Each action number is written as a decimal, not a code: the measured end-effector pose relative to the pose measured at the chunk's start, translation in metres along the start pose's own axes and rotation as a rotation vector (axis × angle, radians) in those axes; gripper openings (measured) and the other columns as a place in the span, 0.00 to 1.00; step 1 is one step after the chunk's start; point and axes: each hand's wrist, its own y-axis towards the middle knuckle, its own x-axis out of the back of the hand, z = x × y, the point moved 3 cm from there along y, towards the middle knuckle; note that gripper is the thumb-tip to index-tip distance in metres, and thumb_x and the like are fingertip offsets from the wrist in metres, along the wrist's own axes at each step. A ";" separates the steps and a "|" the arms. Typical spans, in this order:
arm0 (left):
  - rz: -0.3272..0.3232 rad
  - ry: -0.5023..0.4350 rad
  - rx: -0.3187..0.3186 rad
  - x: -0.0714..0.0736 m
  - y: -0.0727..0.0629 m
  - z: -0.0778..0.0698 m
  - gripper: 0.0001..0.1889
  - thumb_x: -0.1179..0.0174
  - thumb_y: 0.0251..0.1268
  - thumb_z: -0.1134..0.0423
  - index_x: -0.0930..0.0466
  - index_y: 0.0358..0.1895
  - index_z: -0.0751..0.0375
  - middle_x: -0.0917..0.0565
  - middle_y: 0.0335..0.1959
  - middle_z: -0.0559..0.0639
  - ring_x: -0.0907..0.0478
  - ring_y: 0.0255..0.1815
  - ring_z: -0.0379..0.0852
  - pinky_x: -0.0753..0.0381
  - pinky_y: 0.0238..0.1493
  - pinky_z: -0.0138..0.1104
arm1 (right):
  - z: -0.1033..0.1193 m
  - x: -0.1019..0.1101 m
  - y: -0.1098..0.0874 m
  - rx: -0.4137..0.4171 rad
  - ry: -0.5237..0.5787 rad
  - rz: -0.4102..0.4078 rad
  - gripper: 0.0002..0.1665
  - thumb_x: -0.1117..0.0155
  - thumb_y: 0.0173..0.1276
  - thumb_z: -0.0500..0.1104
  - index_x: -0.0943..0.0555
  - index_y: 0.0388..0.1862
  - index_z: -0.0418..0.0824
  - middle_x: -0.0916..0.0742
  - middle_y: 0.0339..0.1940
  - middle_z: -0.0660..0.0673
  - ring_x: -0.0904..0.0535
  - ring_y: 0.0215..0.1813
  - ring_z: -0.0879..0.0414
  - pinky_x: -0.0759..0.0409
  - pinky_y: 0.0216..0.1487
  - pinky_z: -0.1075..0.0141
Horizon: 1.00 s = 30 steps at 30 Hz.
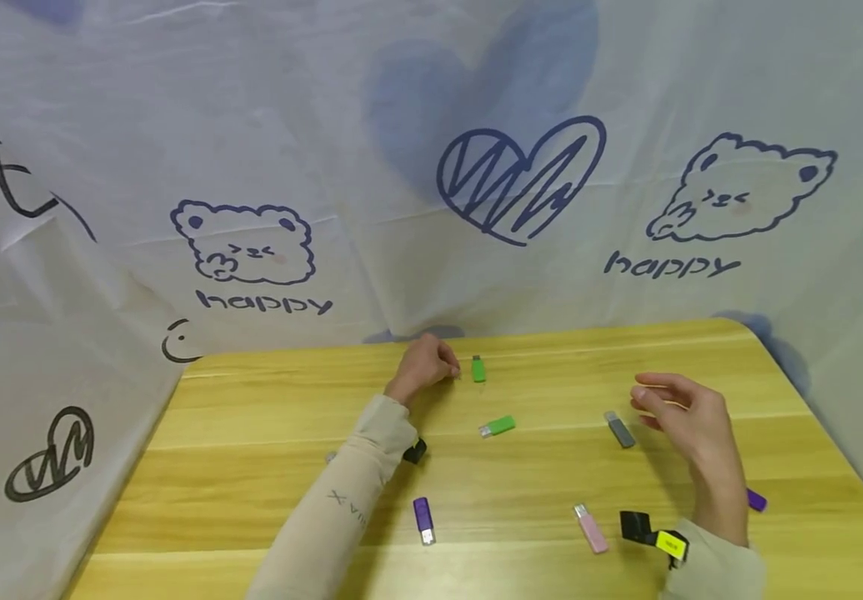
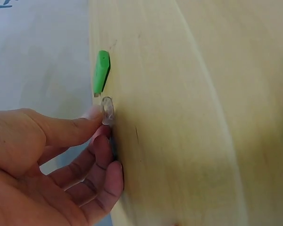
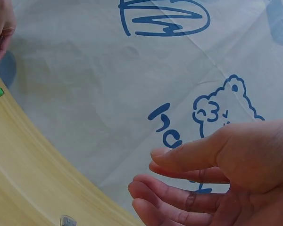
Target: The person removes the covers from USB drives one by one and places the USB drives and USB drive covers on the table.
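Note:
At the far edge of the table, my left hand pinches a small clear plastic cap between thumb and forefinger. Just beyond the cap lies a green USB stick, its metal plug facing the far edge. A second green USB stick rests a little nearer to me. My right hand hovers over the right side with fingers loosely bent and nothing in them. Closest to it on the table is a grey USB stick.
A purple USB stick and a pink one lie toward the front. Another purple piece shows past the right wrist. A white printed cloth hangs behind the wooden table.

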 end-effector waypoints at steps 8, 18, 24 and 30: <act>-0.042 -0.071 -0.028 0.005 -0.007 -0.001 0.02 0.31 0.65 0.70 0.10 0.36 0.65 0.11 0.33 0.53 0.20 0.33 0.46 0.20 0.37 0.35 | 0.000 -0.001 0.001 -0.005 -0.036 0.011 0.24 0.38 0.78 0.40 0.24 0.65 0.26 0.13 0.49 0.36 0.18 0.38 0.72 0.14 0.42 0.71; -0.136 -0.329 -0.136 0.015 -0.053 -0.005 0.09 0.39 0.75 0.68 0.14 0.50 0.69 0.14 0.43 0.57 0.16 0.40 0.59 0.16 0.38 0.38 | -0.005 -0.004 0.005 0.006 -0.283 0.022 0.26 0.37 0.78 0.47 0.21 0.63 0.29 0.15 0.54 0.30 0.15 0.48 0.45 0.20 0.40 0.68; -0.186 -0.409 -0.165 0.018 -0.076 -0.002 0.09 0.39 0.75 0.68 0.14 0.52 0.65 0.14 0.44 0.58 0.15 0.39 0.63 0.14 0.37 0.37 | -0.015 -0.009 0.010 -0.041 -0.331 0.080 0.26 0.38 0.77 0.45 0.23 0.65 0.28 0.17 0.56 0.28 0.22 0.59 0.31 0.20 0.46 0.56; -0.227 -0.476 -0.162 0.021 -0.085 0.000 0.09 0.38 0.74 0.69 0.14 0.51 0.66 0.14 0.44 0.60 0.16 0.39 0.66 0.13 0.41 0.44 | -0.025 -0.020 0.017 -0.122 -0.365 0.128 0.25 0.37 0.75 0.42 0.23 0.64 0.28 0.18 0.55 0.26 0.21 0.53 0.35 0.20 0.47 0.51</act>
